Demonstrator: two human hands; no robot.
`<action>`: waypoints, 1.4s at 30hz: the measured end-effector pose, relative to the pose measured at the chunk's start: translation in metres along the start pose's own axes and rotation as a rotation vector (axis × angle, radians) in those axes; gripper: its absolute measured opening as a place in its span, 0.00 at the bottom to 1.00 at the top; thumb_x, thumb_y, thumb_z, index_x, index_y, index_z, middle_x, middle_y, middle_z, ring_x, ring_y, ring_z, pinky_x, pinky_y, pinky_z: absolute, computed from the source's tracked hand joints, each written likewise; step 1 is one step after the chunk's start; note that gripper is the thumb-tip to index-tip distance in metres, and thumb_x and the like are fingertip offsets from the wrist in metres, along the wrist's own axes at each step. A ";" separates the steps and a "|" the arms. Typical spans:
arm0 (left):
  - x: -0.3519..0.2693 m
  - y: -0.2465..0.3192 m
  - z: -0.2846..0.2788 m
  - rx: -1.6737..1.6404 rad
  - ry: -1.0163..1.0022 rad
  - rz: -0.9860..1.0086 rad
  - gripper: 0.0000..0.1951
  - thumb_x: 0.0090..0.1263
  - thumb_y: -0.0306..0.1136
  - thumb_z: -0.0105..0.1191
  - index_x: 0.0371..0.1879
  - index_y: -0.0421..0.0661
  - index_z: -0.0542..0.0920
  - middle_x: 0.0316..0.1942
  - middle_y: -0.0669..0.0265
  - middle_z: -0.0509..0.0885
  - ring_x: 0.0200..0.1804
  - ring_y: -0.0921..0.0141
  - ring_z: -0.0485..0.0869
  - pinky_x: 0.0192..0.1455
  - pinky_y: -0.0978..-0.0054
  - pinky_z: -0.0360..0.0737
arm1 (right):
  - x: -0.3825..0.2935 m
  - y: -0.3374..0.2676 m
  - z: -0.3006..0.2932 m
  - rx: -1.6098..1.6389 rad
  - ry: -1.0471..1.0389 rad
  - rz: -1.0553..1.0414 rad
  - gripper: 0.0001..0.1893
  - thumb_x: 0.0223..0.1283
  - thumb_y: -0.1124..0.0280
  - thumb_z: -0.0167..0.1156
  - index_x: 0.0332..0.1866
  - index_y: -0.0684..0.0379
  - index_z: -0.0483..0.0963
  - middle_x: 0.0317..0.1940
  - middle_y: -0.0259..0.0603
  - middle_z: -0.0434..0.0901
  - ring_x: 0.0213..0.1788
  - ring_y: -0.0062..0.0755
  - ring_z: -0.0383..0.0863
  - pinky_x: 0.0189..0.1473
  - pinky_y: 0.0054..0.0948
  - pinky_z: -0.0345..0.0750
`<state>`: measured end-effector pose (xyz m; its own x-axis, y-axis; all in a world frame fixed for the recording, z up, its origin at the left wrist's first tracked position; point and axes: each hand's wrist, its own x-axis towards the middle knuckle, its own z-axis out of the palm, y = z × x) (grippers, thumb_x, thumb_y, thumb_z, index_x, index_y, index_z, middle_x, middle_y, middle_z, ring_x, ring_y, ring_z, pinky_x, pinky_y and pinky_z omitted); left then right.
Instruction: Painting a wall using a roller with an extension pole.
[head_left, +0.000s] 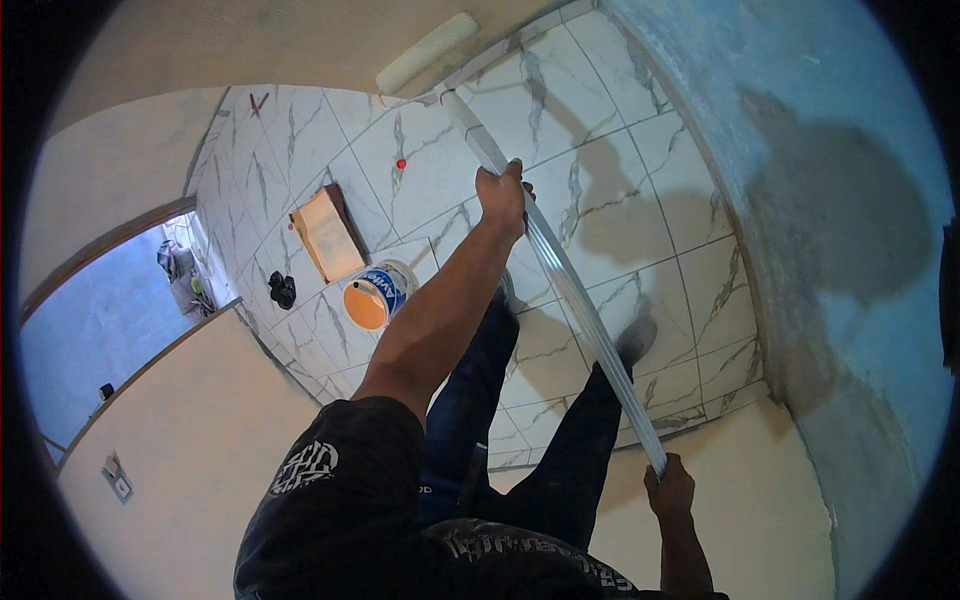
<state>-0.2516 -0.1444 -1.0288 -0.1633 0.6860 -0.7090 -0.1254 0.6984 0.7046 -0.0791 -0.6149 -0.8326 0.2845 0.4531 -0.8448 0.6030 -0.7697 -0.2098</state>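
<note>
A paint roller with a pale fluffy cover (428, 52) is at the top, against or close to the beige wall; contact is hard to tell. Its long ribbed metal extension pole (574, 289) runs down to the lower right. Partway along the pole, my left hand (504, 196) is closed around it. My right hand (670, 484) grips the pole's lower end. Left of my left forearm, an orange-lined paint bucket (365, 306) stands on the floor, with a short dark handle or stick at its rim.
An open cardboard box (330, 234) lies beside the bucket, near a black crumpled bag (282, 290). A red cap (401, 163) and a red-handled tool (259, 103) lie on the marble-look tile floor (525, 142). A blue wall (810, 150) stands at the right, and a doorway opens at the left.
</note>
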 end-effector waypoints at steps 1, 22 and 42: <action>0.009 -0.005 0.000 0.032 0.012 -0.019 0.12 0.66 0.28 0.56 0.39 0.41 0.65 0.25 0.61 0.72 0.20 0.69 0.73 0.20 0.68 0.73 | 0.004 -0.003 -0.001 -0.001 -0.011 0.008 0.17 0.58 0.62 0.63 0.44 0.62 0.71 0.26 0.52 0.80 0.28 0.55 0.83 0.33 0.46 0.79; 0.066 -0.055 -0.001 0.097 -0.004 -0.064 0.17 0.60 0.21 0.58 0.42 0.37 0.64 0.25 0.57 0.73 0.21 0.66 0.75 0.21 0.67 0.74 | 0.048 -0.008 0.023 -0.022 0.052 -0.011 0.16 0.57 0.63 0.64 0.42 0.62 0.70 0.25 0.53 0.79 0.28 0.57 0.82 0.32 0.48 0.78; 0.049 -0.101 -0.024 0.100 -0.028 -0.017 0.12 0.60 0.21 0.56 0.39 0.36 0.67 0.23 0.61 0.75 0.18 0.68 0.75 0.19 0.70 0.74 | 0.023 0.011 0.069 -0.027 -0.008 0.108 0.16 0.57 0.62 0.64 0.42 0.62 0.70 0.25 0.53 0.79 0.27 0.58 0.81 0.32 0.49 0.77</action>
<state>-0.2705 -0.1863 -1.1344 -0.1343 0.6787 -0.7221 -0.0290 0.7257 0.6874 -0.1174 -0.6441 -0.8886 0.3435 0.3644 -0.8656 0.5890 -0.8015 -0.1036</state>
